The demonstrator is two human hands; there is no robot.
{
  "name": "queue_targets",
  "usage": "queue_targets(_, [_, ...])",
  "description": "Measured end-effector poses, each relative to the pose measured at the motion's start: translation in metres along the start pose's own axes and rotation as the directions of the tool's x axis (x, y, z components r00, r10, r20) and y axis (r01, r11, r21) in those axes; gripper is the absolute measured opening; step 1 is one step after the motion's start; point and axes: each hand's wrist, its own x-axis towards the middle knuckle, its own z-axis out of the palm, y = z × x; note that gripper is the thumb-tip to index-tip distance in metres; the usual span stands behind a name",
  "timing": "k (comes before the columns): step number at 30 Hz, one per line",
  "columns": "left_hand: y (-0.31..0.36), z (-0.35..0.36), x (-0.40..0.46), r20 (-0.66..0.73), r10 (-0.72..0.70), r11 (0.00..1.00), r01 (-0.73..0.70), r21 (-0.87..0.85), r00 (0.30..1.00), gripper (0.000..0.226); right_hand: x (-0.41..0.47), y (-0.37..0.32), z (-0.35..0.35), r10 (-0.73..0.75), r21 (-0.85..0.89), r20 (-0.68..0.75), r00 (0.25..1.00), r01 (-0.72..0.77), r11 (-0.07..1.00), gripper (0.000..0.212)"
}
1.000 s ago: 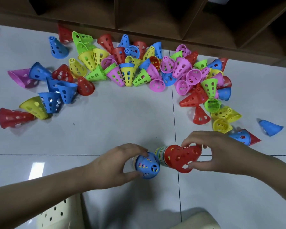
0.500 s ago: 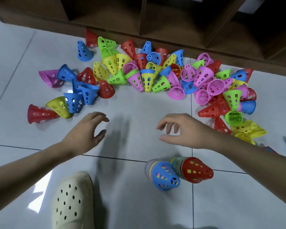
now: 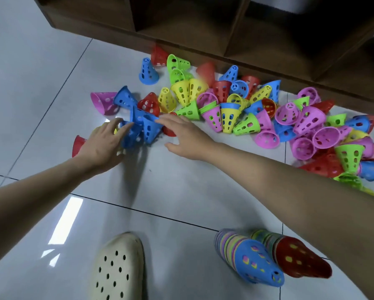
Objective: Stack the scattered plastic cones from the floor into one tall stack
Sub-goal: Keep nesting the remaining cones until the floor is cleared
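Hands, left (image 3: 104,144) and right (image 3: 185,134), spread open, touching blue cones (image 3: 148,128) on floor (image 3: 177,191)

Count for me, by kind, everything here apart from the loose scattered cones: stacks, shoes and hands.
Stacks of nested plastic cones lying on the floor: 2 (blue-tipped stack, red-tipped stack)
Cream perforated clog shoe: 1
Bare hands: 2 (left hand, right hand)
Total: 5
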Motion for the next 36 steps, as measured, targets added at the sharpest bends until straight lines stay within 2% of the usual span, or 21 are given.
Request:
queue_targets(4, [-0.009,-0.001,0.011,0.035,0.048,0.992,-0.052,0.116,0.998,0.105,0.025,-0.005,0.012,-0.003,-0.088,0.038,0.999,0.007,0.996,0.071])
queue_targets(6, [-0.008,0.001,0.016,0.018,0.039,0.994,-0.041,0.101,0.999,0.094,0.032,-0.002,0.016,0.044,-0.078,0.042,0.998,-0.041,0.996,0.068])
queue_targets(9, [-0.006,0.004,0.022,-0.024,-0.006,1.000,0.006,-0.009,1.000,0.073,0.037,0.001,0.013,0.127,-0.065,-0.002,0.992,-0.127,0.990,0.067])
queue_targets(12, [-0.005,0.008,0.022,0.005,0.009,1.000,-0.009,-0.028,1.000,0.062,0.035,0.005,0.007,0.174,-0.093,0.079,0.982,-0.166,0.982,0.071])
queue_targets(15, [-0.004,0.011,0.017,0.043,0.051,0.999,-0.051,0.009,0.998,0.061,0.026,0.008,0.008,0.182,-0.226,0.179,0.967,-0.140,0.964,0.067])
queue_targets(18, [-0.001,0.011,0.013,0.044,0.076,0.996,-0.078,0.031,0.996,0.063,0.021,0.006,0.013,0.162,-0.353,0.159,0.974,-0.097,0.930,0.060])
queue_targets(20, [0.002,0.010,0.010,0.057,0.102,0.993,-0.105,0.056,0.993,0.059,0.020,0.003,0.017,0.126,-0.463,0.149,0.981,-0.044,0.885,0.053])
queue_targets(22, [0.007,0.010,0.007,0.085,0.133,0.988,-0.140,0.072,0.987,0.054,0.017,0.004,0.021,0.133,-0.577,0.204,0.970,0.009,0.817,0.046])
queue_targets(25, [0.019,0.013,-0.001,0.113,0.151,0.988,-0.152,-0.004,0.982,0.056,0.003,0.014,0.026,0.190,-0.634,0.264,0.946,0.021,0.773,0.033])
queue_targets(28, [0.038,0.011,-0.011,0.074,0.063,0.963,-0.042,-0.265,0.995,0.064,-0.014,0.025,0.017,0.188,-0.544,0.240,0.952,-0.028,0.839,0.027])
queue_targets(31, [0.066,-0.002,-0.015,0.044,0.028,0.899,-0.006,-0.437,0.999,0.059,-0.039,0.029,-0.007,0.212,-0.304,0.217,0.953,-0.141,0.942,0.034])
queue_targets(36, [0.115,-0.036,-0.021,0.005,-0.008,0.704,0.009,-0.710,1.000,0.041,-0.098,0.026,-0.061,0.304,0.017,0.147,0.941,-0.310,0.951,0.039])
